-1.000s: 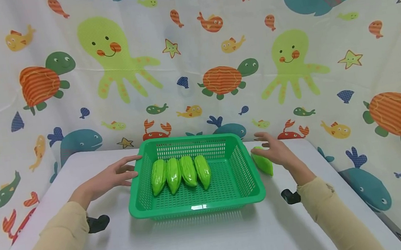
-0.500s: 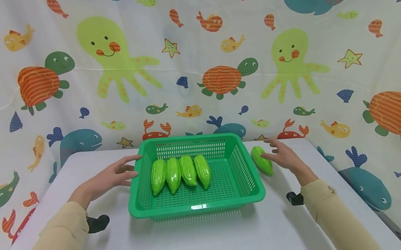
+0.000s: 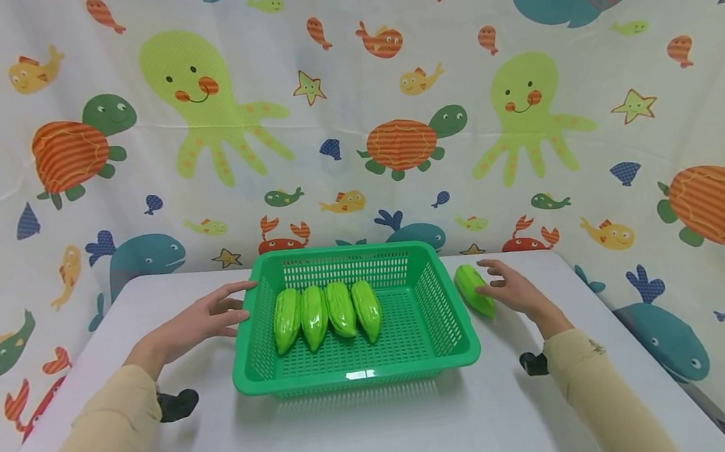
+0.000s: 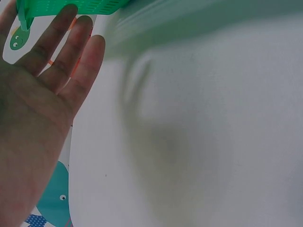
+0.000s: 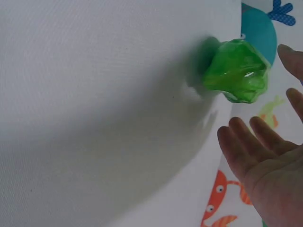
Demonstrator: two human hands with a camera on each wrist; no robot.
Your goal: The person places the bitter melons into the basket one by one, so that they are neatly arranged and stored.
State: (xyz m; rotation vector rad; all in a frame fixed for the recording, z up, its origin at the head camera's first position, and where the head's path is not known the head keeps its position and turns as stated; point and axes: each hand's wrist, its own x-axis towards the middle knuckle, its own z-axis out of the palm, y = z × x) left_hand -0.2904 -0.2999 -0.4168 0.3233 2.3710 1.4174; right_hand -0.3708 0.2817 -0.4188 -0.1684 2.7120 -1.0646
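Note:
A green plastic basket [image 3: 358, 376] stands in the middle of the table. Along its left half lie several glossy, ridged green fruits [image 3: 339, 309], side by side and tapered toward me. My left hand [image 3: 196, 321] is at the basket's left rim, fingers extended and spread, fingertips right at the rim; the left wrist view shows the palm [image 4: 35, 109] bare. Outside the basket's right wall lies one more ridged green fruit [image 3: 472, 292]. My right hand [image 3: 518, 290] hovers beside it with loosely bent, parted fingers. In the right wrist view this fruit [image 5: 239, 71] sits apart from the fingers.
The white table [image 3: 372, 438] stretches in front of the basket. A curtain printed with sea animals [image 3: 348, 213] hangs right behind the table's back edge. Black wrist devices [image 3: 179, 405] sit under both sleeves. The basket's right half shows bare mesh [image 3: 409, 324].
My right hand has drawn back to the right, off the lone fruit it partly covered, uncovering more of it. The left hand, basket and fruits have stayed in place.

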